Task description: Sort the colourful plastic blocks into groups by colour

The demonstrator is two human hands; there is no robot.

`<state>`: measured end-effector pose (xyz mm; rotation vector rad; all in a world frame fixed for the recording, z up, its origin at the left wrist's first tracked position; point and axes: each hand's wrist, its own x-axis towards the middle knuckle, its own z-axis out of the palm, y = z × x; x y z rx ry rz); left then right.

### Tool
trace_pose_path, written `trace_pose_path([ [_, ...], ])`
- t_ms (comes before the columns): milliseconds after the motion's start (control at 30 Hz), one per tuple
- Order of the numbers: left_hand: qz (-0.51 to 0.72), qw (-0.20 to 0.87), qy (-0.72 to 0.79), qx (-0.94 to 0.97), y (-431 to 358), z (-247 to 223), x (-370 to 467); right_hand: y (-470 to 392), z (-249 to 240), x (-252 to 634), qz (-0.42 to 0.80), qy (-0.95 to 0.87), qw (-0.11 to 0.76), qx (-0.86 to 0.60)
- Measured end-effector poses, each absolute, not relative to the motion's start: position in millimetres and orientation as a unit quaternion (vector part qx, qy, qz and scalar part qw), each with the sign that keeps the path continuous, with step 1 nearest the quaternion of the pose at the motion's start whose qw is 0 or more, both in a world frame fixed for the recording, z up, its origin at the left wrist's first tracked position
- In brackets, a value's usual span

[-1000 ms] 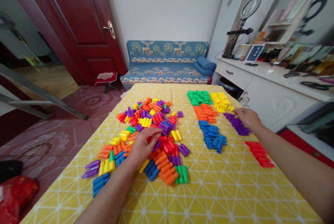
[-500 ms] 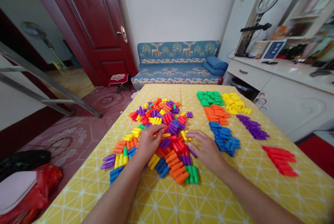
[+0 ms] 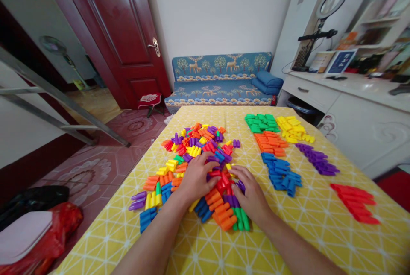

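A mixed heap of coloured plastic tube-shaped building blocks (image 3: 194,151) spreads over the table, in red, yellow, purple, blue, green and orange. My left hand (image 3: 199,176) lies over the middle of the heap, fingers spread and partly covering the blocks. At the heap's right edge is my right hand (image 3: 253,196), its fingertips by a yellow block (image 3: 229,168) and its thumb near red blocks (image 3: 221,176). The fingers of that hand are apart, and a purple block (image 3: 241,186) shows beside its thumb. Nearer me lie joined orange blocks (image 3: 221,213) and green blocks (image 3: 241,219).
Single-colour groups stand on the right: green (image 3: 262,123), yellow (image 3: 294,129), orange (image 3: 270,143), blue (image 3: 282,174), purple (image 3: 317,159) and red (image 3: 354,202). A yellow patterned cloth (image 3: 205,253) covers the table. Beyond it is a blue sofa (image 3: 221,89); a white cabinet (image 3: 358,112) stands right.
My left hand has moved right and its fingers have spread over the heap. The right hand has come slightly closer to the red blocks. The whole view has shifted a little.
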<state>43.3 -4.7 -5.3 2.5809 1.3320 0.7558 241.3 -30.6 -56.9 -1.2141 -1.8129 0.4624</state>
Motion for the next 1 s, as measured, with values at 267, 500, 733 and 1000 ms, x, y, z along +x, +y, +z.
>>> trace_pose_path([
  [267,0.237,0.063,0.483,0.841,-5.7,-2.7,34.1,-31.6,-55.2,242.0,0.199,-0.755,0.417,-0.465],
  [500,0.195,0.012,0.507,0.84,-4.5,-5.0,42.9,-35.9,-47.1,240.5,0.199,-0.81,0.388,-0.393],
  [733,0.362,0.208,0.458,0.785,-6.5,-7.9,42.0,-37.5,-49.2,239.7,0.196,-0.771,0.445,-0.411],
  [1000,0.349,0.346,0.349,0.798,-18.9,6.6,44.8,-38.6,-46.1,237.2,0.192,-0.787,0.447,-0.379],
])
